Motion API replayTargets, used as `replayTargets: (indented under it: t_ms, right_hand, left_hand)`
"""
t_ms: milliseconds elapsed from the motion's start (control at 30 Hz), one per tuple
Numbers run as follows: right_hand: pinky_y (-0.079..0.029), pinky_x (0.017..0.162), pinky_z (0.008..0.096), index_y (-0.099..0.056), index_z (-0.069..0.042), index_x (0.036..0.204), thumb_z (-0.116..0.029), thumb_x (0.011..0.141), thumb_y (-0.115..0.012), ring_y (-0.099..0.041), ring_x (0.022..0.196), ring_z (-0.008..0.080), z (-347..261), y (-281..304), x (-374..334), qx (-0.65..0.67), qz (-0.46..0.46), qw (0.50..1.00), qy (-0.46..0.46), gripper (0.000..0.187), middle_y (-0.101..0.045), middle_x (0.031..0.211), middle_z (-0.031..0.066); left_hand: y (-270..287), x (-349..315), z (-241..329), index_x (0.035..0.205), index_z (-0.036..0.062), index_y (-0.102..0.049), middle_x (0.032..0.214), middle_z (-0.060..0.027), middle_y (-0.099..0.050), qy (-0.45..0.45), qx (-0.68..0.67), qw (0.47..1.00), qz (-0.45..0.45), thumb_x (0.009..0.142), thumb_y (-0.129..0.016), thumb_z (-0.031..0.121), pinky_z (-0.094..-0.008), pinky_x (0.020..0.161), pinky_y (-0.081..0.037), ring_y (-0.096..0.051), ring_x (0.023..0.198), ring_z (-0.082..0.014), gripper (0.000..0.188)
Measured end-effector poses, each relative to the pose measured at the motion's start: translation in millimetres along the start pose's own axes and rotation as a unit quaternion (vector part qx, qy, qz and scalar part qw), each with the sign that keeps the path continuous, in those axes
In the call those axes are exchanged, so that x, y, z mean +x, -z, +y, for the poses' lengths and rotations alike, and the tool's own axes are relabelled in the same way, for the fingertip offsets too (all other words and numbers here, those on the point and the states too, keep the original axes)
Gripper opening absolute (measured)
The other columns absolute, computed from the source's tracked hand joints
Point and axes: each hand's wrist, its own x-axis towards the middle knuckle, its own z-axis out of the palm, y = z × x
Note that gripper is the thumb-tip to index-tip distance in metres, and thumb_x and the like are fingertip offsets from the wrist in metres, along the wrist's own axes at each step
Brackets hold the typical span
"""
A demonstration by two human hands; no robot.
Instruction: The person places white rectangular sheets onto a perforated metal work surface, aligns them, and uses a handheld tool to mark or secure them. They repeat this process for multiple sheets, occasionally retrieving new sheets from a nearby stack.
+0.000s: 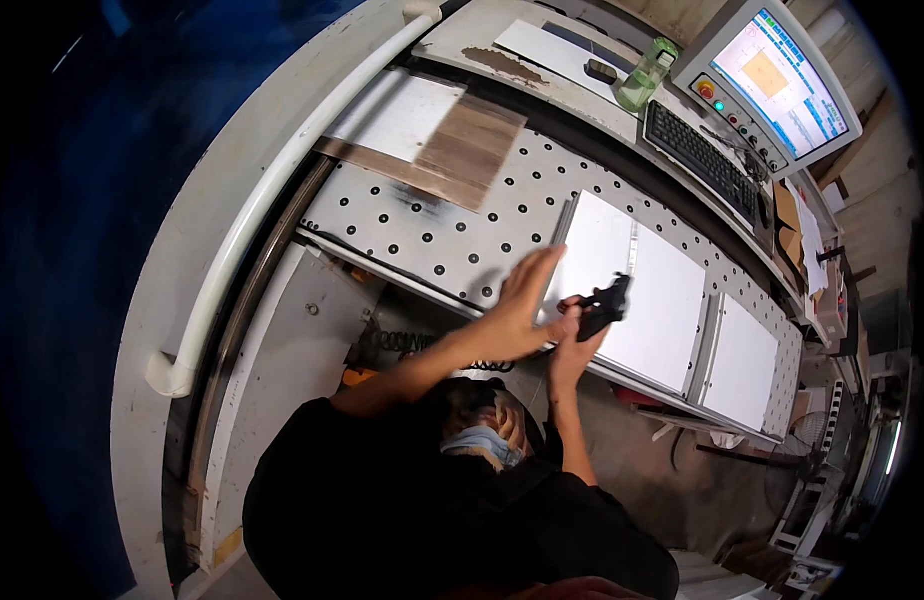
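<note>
My right hand (572,352) is wrapped around a black pistol-shaped hand tool (606,306); its exact kind is not clear. The tool is over a white panel (660,310) lying on the perforated grey table (462,235). Beside it, my left hand (527,305) has its fingers stretched out, slightly blurred, at the panel's left edge. The left thumb comes close to the tool, and whether they touch I cannot tell. Farther right along the table lies another white panel (744,362).
On the far left of the table lie a brown wood-grain board (472,145) and a white sheet (407,110). A white rail (252,220) bounds the left side. Beyond the table are a green bottle (645,76), a keyboard (702,155) and a monitor (777,85). A coiled black hose (402,342) hangs below.
</note>
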Motion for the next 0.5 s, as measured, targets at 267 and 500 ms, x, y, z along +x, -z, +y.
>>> replayTargets:
  t_ms: [267, 500]
  right_hand:
    - [-0.052, 0.052, 0.0298, -0.057, -0.001, 0.101, -0.029, 0.098, -0.068, -0.061, 0.055, 0.0163, -23, 55, 22, -0.027, -0.194, 0.918, -0.345, 0.03, -0.062, 0.071, 0.006]
    - [-0.051, 0.056, 0.0253, -0.063, -0.002, 0.104, -0.023, 0.097, -0.069, -0.06, 0.061, 0.0095, -51, 47, -16, -0.021, -0.399, 0.835, -0.379, 0.023, -0.063, 0.072, 0.0018]
  left_hand:
    - [95, 67, -177, 0.155, 0.0096, -0.032, 0.155, -0.0291, -0.027, 0.148, 0.3, 0.938, 0.088, 0.092, -0.064, 0.056, -0.0608, 0.116, -0.023, -0.025, 0.145, -0.0477, 0.085]
    - [152, 110, -314, 0.153, 0.0135, -0.04, 0.161, -0.023, -0.029, 0.193, 0.511, 0.831, 0.104, 0.1, -0.046, 0.053, -0.0578, 0.12, -0.018, -0.024, 0.15, -0.039, 0.066]
